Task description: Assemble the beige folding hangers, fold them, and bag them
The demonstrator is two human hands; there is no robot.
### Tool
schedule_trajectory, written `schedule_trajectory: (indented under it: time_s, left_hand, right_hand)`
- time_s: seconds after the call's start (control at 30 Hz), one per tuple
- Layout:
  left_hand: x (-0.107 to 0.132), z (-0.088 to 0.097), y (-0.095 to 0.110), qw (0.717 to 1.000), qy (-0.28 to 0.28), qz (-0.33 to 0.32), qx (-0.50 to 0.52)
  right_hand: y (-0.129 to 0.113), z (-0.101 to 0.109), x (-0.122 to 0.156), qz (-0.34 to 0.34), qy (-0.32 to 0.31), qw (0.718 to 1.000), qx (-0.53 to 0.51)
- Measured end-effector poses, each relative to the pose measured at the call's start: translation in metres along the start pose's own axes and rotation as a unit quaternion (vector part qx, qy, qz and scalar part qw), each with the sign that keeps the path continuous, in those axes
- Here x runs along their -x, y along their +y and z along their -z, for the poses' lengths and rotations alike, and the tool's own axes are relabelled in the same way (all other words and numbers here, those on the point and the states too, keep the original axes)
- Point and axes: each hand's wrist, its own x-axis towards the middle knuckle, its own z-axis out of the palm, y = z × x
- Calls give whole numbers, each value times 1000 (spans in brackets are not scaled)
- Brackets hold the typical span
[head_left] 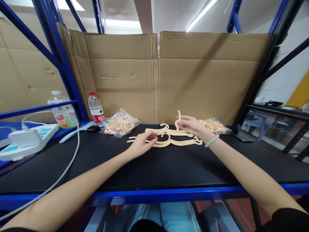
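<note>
Two cream-coloured clothes hangers lie one behind the other on the black tabletop [156, 170]. My left hand [143, 143] is over the left arm of the front hanger [183, 142], its fingers loosely bent and the thumb apart from them. Behind it is the back hanger [156, 131], its hook pointing away from me. My right hand [189, 125] pinches a curved hanger hook [179, 116] upright, above the right part of the back hanger. Whether another piece joins that hook is hidden by my fingers.
Clear bags of cream pieces stand left [120, 124] and right [213, 125]. At the left are a red-capped bottle [96, 108], a larger bottle [62, 112], a power strip [29, 143] and a white cable [74, 151]. Cardboard [120, 77] walls the back; a phone [242, 135] lies right.
</note>
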Motion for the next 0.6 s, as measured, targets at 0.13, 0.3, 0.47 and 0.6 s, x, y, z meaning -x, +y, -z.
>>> schedule_trajectory:
  time_s: [0.13, 0.3, 0.47, 0.6]
  left_hand:
    - [0, -7, 5, 989, -17, 60, 136]
    - [1, -15, 6, 969, -13, 92, 230]
    - [1, -11, 9, 957, 40, 125, 257]
    - [0, -4, 8, 946, 86, 141, 280]
  right_hand:
    - [0, -51, 22, 10, -103, 995, -4]
    - [5, -88, 40, 119, -118, 982, 83]
    - [8, -67, 23, 191, -64, 951, 233]
    - [21, -22, 1, 218, -19, 830, 512]
